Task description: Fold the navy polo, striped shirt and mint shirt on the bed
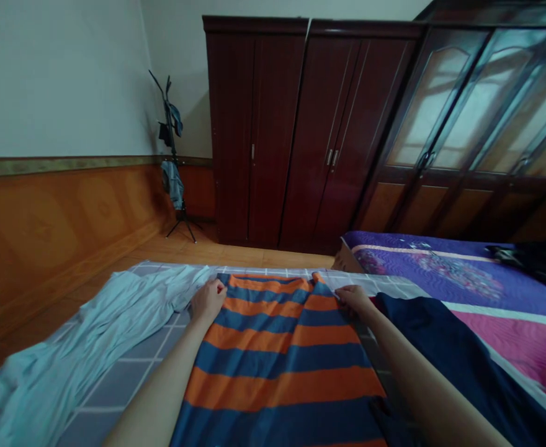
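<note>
An orange and navy striped shirt (273, 347) lies spread out on the bed in front of me, its far edge running straight across and a crease slanting down its right half. At the far left corner, my left hand (209, 299) is closed with the cloth pinched between thumb and fingers. My right hand (355, 300) pinches the shirt's far right edge, fingers closed. The near end of the shirt runs out of view at the bottom.
Pale crumpled cloth (100, 329) lies along the left, over the grey checked sheet (138, 372). Dark navy clothing (440, 341) is at the right. Beyond are a purple bed cover (422, 267), a dark red wardrobe (273, 136) and a coat stand (173, 149).
</note>
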Motion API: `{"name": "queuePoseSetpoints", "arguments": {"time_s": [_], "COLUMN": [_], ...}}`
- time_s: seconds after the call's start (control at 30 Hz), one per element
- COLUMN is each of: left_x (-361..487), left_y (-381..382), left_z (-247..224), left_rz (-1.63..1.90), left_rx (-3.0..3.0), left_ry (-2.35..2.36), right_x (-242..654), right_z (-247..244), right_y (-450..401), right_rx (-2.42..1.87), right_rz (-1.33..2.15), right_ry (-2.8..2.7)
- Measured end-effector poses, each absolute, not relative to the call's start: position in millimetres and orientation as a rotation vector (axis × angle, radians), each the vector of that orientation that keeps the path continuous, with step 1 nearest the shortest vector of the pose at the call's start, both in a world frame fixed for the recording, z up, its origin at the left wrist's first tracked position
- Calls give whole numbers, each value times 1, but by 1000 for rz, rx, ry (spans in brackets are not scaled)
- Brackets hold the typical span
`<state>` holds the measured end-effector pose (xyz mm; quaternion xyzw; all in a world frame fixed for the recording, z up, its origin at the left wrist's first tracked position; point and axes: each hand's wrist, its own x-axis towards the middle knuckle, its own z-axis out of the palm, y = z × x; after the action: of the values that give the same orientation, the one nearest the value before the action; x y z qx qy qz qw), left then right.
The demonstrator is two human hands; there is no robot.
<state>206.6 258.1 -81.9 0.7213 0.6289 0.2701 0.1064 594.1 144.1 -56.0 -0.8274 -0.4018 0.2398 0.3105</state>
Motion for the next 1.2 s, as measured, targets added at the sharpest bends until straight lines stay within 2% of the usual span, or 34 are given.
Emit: {"name": "queuePoseSetpoints", "arguments": {"time_s": [0.13,0.4,0.63,0.83,1.2], "left_x": [201,181,181,179,182], "left_y": [267,281,283,285,285], "left_z": [-83,-86,-94,-97,-98], "left_rz": [877,1085,1052,1003,932], "left_rx": [2010,1766,1806,1838,1899], "left_ry": [1862,2000,1944,1869,1897], "right_x": [584,555,565,538,509], "right_z": [-57,-49,-55,-50,-32], "right_y": [163,163,169,166,142], "right_rx": [-2127,-1755,-1964,-2128,-2157], "right_rz": [799,768,497,285,7], "right_ry": [-1140,-1422,-1424,-1621,-1903]}}
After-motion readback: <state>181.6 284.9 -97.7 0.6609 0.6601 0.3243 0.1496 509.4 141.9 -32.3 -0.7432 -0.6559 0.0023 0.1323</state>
